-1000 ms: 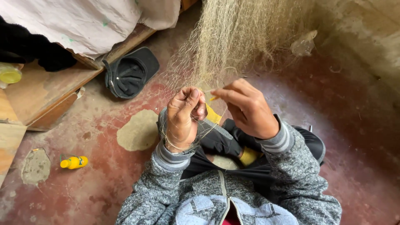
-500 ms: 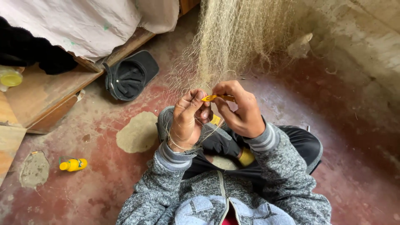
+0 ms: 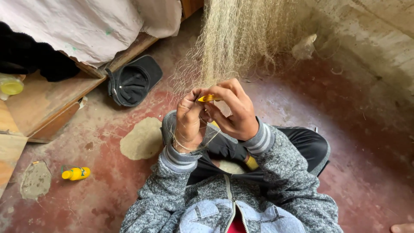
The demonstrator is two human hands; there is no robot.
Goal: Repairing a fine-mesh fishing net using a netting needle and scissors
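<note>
Grey knit sleeves run up from my lap to both hands, which meet just above my knees. My right hand is curled, its thumb and fingers pinching a small yellow needle that points toward the left one. My left hand is closed with its fingertips pressed together on the fine threads of the net, right beside the needle's tip, and a few loops of thread wrap that wrist. The pale net rises from my fingers and fans out upward against the concrete wall. Down to my left on the red floor lies a small yellow bottle, near a worn bare patch. Farther off sits a black cap, upside down, just beside a low wooden platform draped with a white cloth. A crumpled scrap lies by the wall beyond the net.
</note>
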